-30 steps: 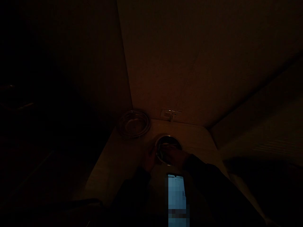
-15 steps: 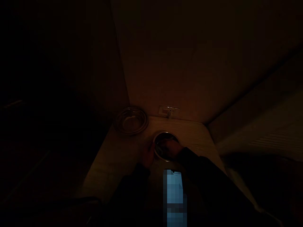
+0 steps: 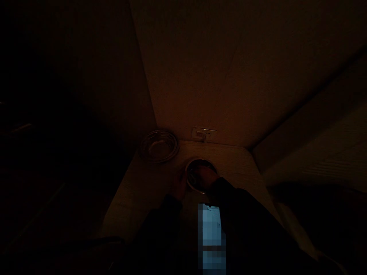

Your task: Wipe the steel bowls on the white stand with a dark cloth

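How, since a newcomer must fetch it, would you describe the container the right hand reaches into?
Find the tabletop below the wall socket, then look between socket and glowing phone. It is the round, bright-rimmed container there, with the right hand inside, unlike the wider, untouched dish to its left.

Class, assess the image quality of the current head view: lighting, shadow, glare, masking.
Head view: heavily underexposed, left side nearly black; phone screen brightest, partly pixelated; faint glints on the round container's rim; right hand and left hand dim, finger detail unclear.
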`<state>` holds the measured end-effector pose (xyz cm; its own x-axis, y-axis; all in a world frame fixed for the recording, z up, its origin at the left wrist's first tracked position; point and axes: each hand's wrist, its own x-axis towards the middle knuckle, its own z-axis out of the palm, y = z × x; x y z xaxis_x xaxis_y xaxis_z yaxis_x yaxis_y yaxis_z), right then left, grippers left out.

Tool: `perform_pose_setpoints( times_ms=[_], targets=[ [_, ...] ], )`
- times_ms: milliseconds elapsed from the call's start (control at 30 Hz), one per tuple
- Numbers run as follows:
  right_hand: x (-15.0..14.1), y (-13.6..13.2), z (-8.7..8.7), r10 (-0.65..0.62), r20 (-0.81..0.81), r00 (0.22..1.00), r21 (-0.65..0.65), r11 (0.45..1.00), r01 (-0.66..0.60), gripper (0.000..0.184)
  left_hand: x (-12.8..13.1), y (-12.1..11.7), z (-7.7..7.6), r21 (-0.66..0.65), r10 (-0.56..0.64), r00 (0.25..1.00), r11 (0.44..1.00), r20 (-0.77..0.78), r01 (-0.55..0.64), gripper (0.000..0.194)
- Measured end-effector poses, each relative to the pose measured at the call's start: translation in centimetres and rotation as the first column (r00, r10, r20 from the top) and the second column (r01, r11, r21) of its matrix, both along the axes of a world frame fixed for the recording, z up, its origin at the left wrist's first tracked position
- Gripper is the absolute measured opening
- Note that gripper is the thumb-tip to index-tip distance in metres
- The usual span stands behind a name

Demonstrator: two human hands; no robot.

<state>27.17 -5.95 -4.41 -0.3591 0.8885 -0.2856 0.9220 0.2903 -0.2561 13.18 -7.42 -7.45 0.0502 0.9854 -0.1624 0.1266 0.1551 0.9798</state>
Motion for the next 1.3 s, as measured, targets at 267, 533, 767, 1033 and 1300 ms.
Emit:
perform_pose_setpoints(
  times_ms=[267, 533, 767, 1033, 1300],
  targets=[
    [-0.5, 0.1, -0.2, -0.104, 0.050, 0.993, 0.035, 0.994, 0.103, 0.035, -0.2, -0.4, 0.2, -0.012, -0.043, 0.997, 0.999, -0.070, 0.043, 0.032],
    [-0.7, 0.2, 0.2, -0.056, 0.073, 0.996, -0.051, 0.997, 0.059, 0.032, 0.2, -0.2, -0.2, 0.025, 0.022, 0.997, 0.999, -0.073, -0.020, 0.032],
    [-0.7, 0.9, 0.0, -0.120, 0.094, 0.988, -0.068, 0.990, 0.126, 0.034, 0.1, -0.3, 0.0, 0.034, 0.017, 0.999, 0.999, -0.043, -0.015, 0.031],
    [-0.9, 0.8, 0.1, -0.133, 0.099, 0.986, -0.059, 0.989, 0.139, 0.035, 0.1, 0.0, -0.1, 0.015, 0.013, 0.999, 1.000, -0.044, -0.013, 0.030],
    [-0.2, 0.5, 0.6, -0.071, 0.097, 0.993, -0.127, 0.988, 0.083, 0.032, 0.0, 0.3, -0.2, 0.019, -0.051, 0.996, 0.998, -0.076, 0.053, 0.033]
  ],
)
